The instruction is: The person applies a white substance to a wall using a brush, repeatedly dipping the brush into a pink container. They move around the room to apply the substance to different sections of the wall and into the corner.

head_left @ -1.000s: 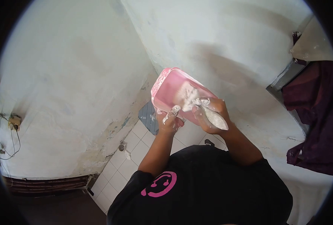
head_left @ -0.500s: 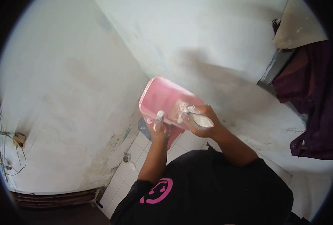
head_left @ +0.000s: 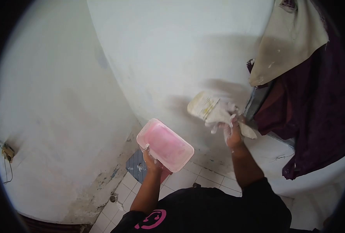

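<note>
Broad, pale-bristled paintbrush (head_left: 204, 106) swings right, away from pink rectangular plastic tub (head_left: 164, 143)

Near-left, the left hand (head_left: 151, 160), forearm reaching forward, cups the tub mouth-up, presumably against spills. Farther right, the white-smeared right hand (head_left: 233, 134), forearm raised, clasps the brush handle, bristles angled far-left before the whitish plaster wall (head_left: 172, 54).

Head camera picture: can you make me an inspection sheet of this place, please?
Surface: pale floor tiles
Job's things: pink tub; paintbrush, apart from the tub
Clutter: blue-grey slatted piece, low in the corner
Hands: left hand holds the tub; right hand, white-smeared, holds the brush
Cables: a few by the left wall's box
Surroundings: walls, patchy low down; purple cloth, beige cloth at right
</note>
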`<move>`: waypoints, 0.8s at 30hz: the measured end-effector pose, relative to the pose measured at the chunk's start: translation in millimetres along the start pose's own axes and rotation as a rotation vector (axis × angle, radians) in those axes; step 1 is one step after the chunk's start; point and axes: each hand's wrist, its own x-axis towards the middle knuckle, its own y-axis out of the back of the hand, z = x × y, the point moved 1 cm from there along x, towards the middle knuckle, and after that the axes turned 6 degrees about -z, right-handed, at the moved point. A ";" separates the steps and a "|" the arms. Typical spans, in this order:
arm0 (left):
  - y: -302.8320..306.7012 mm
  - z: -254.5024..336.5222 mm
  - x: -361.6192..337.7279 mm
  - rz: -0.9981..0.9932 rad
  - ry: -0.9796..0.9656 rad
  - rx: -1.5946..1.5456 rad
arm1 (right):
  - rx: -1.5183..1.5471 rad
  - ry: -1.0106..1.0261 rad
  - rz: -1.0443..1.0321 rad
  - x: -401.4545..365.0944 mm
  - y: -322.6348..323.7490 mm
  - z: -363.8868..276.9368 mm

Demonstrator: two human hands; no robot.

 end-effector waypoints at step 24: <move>-31.4 10.9 -8.1 -0.122 -0.071 -0.039 | -2.102 0.156 -0.864 156.3 -32.5 -68.5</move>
